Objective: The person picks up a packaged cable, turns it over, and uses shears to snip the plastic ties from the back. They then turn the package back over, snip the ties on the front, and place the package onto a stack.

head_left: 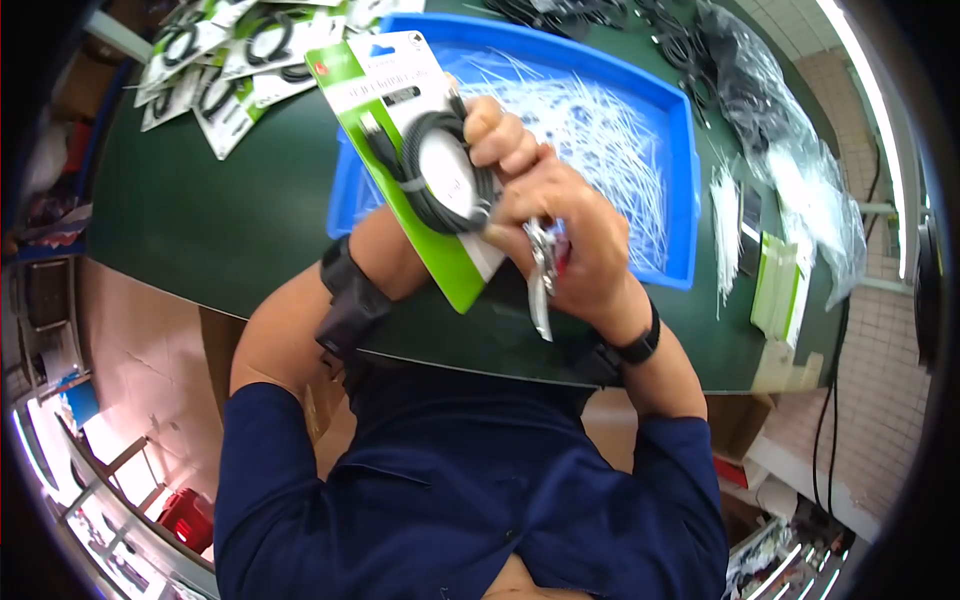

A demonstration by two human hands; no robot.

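Note:
A green and white card (460,268) with a coiled black cable (425,170) fastened on it is tilted above the table. My left hand (492,135) holds the card from behind, its fingers curled over the right edge. Close against it, my right hand (575,225) is closed round a silver metal cutting tool (541,280), which points down toward me. The right fingertips are at the lower right of the coil. Beneath both hands lies a blue tray (683,190) with many thin white plastic strips (610,140).
Several carded cables (225,110) are piled at the back left of the green table (200,230). Black cables (680,50) and clear plastic bags (790,150) lie at the back right. White ties (726,240) and blank cards (777,285) are at the right.

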